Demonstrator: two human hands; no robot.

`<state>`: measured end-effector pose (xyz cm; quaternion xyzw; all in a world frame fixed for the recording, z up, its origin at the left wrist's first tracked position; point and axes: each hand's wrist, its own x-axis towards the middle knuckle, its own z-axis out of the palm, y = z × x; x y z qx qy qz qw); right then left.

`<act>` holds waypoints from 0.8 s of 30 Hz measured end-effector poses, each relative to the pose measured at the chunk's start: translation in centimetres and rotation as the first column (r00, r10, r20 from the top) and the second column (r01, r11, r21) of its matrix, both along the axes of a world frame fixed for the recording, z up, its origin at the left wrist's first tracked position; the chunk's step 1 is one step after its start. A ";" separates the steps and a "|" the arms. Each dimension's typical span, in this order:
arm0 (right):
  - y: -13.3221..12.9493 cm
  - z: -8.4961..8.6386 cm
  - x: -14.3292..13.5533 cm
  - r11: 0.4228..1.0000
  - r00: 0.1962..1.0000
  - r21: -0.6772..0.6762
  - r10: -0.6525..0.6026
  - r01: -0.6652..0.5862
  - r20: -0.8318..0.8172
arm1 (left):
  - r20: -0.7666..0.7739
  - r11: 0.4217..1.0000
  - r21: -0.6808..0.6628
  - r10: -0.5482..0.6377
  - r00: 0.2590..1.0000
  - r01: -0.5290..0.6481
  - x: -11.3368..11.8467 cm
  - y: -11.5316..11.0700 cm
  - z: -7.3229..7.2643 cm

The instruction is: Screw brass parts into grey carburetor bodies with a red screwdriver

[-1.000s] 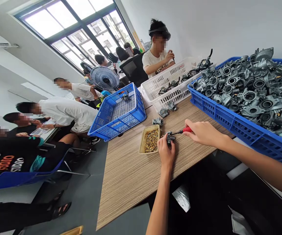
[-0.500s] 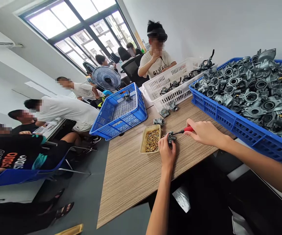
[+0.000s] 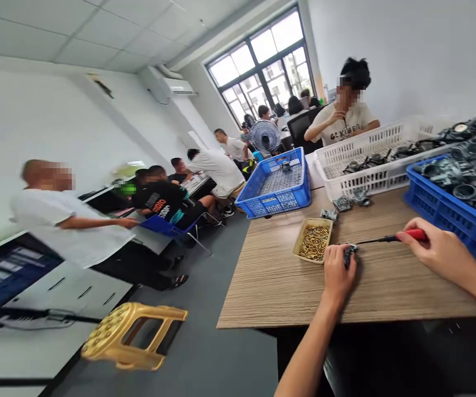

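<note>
My left hand [image 3: 337, 274] is closed around a small grey metal carburetor [image 3: 351, 255], keeping it down on the wooden table; the fingers hide part of it. In my right hand [image 3: 444, 251] is a screwdriver [image 3: 417, 235] with a red handle and a long dark shaft. The shaft points left, its tip close to the carburetor's right side; whether it touches I cannot tell. Just left of the carburetor stands a cream tray [image 3: 297, 252] filled with small brass screw-like pieces [image 3: 314, 242]. Several more carburetors [image 3: 342, 204] lie behind the tray.
A blue crate [image 3: 273, 208] holding one carburetor stands at the table's far left corner. Beside it is a white crate [image 3: 347, 184] of assemblies, and at right a blue crate [image 3: 436, 220] heaped with carburetors. Across the table sits a person [image 3: 341, 124]. A yellow stool [image 3: 134, 336] stands left.
The view has swung left, bringing a standing person and the stool into sight. My right hand has drawn the screwdriver back to the right, exposing more shaft. My left hand still holds the carburetor.
</note>
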<state>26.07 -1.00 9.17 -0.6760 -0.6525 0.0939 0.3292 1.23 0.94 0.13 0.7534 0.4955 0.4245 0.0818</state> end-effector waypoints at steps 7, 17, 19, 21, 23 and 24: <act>1.2 -2.1 0.1 0.991 0.967 -0.007 -0.135 0.137 -0.218 | 0.016 1.000 -0.006 -0.013 1.000 0.013 0.0 0.0 -0.2; 3.0 -8.3 0.1 0.992 0.998 0.108 -0.067 0.066 0.003 | 0.012 1.000 -0.026 -0.003 1.000 0.003 0.1 -0.2 0.2; 3.1 -9.4 -0.1 0.993 0.996 0.109 -0.061 0.052 0.073 | -0.005 1.000 -0.018 0.006 1.000 -0.006 0.2 -0.1 0.1; 3.1 -10.2 -0.6 0.993 0.988 0.101 -0.070 0.056 0.141 | -0.024 1.000 0.000 0.013 1.000 -0.013 0.2 0.0 0.0; 2.9 -10.6 -1.4 0.991 0.975 0.105 -0.104 0.085 0.197 | -0.045 1.000 0.022 0.009 0.999 -0.008 0.3 0.1 -0.2; 2.8 -10.7 -1.8 0.989 0.970 0.115 -0.121 0.098 0.213 | -0.055 0.999 0.032 0.006 0.998 -0.004 0.3 0.1 -0.2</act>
